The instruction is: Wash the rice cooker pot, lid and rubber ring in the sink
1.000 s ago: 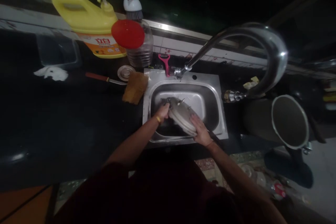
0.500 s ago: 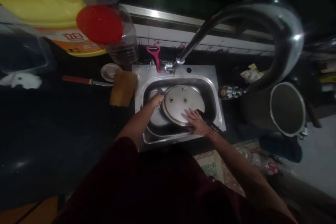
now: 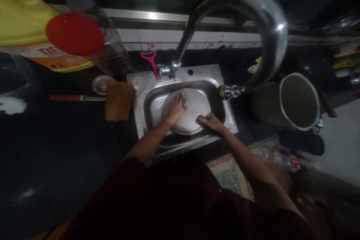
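Note:
A round, grey metal pressure cooker lid [image 3: 194, 101] lies tilted in the steel sink [image 3: 153, 108]. My left hand [image 3: 176, 109] is on the lid's top, its fingers curled over a small, greyish, blurred clump that I cannot make out. At the lid's right edge, my right hand [image 3: 213, 123] is closed, with the thumb on top and the other fingers hidden beneath. The curved chrome tap [image 3: 271, 30] arches over the sink, its nozzle [image 3: 230, 92] hanging near the right rim.
Left of the sink lie a brown pad [image 3: 119, 101], a red-handled knife [image 3: 67, 98] and a small round dish [image 3: 101, 83]. Behind stand a yellow jug [image 3: 25, 22], a red-capped bottle [image 3: 74, 33] and a pink peeler [image 3: 150, 60]. A deep pot [image 3: 266, 101] lies sideways at right.
My left hand has moved from the lid's left edge onto its top. My right hand has gone from lying spread on the lid to gripping its right edge. The view has shifted.

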A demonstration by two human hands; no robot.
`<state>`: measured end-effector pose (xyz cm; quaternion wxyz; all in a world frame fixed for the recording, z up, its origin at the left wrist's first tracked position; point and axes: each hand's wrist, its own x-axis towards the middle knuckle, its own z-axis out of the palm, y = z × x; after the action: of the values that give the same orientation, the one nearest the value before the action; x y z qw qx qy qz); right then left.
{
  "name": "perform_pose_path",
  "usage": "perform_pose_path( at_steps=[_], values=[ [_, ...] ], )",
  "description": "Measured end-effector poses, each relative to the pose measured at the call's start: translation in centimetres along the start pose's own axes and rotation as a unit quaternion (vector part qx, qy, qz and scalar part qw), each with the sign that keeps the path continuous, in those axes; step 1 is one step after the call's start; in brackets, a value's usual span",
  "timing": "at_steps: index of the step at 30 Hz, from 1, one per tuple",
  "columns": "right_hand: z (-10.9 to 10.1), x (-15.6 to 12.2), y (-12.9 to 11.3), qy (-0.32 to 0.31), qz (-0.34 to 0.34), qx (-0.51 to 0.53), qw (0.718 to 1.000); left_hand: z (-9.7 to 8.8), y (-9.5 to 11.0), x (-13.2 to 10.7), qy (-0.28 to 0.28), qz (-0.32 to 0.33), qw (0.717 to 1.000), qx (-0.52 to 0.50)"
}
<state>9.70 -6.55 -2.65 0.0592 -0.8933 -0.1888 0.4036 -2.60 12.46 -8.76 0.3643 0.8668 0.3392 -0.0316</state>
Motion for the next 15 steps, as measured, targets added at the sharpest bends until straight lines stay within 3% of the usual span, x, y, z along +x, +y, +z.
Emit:
perform_pose_path(
  at_steps=[4,6,9,12,15],
  values=[
    [1.1,-0.5,-0.1,0.007,0.014,-0.033,0.999,3.1,1.3,-6.4,-0.006,0.044,0.998,0.044],
    [1.5,-0.4,-0.1,0.011,0.019,-0.039,0.999,3.3,1.0,-7.7,-0.001,0.069,0.996,0.064],
    [2.4,-0.3,-0.5,0.009,0.035,-0.022,0.999,1.8,0.2,-6.2,0.001,0.08,0.993,0.089],
    [3.4,-0.8,-1.3,0.007,0.042,0.002,0.999,-0.8,-0.4,-3.8,0.011,0.036,0.994,0.107],
    [4.2,-1.5,-2.0,0.039,0.037,-0.015,0.998,-2.1,-0.5,-3.7,0.006,-0.014,0.995,0.096]
  ],
)
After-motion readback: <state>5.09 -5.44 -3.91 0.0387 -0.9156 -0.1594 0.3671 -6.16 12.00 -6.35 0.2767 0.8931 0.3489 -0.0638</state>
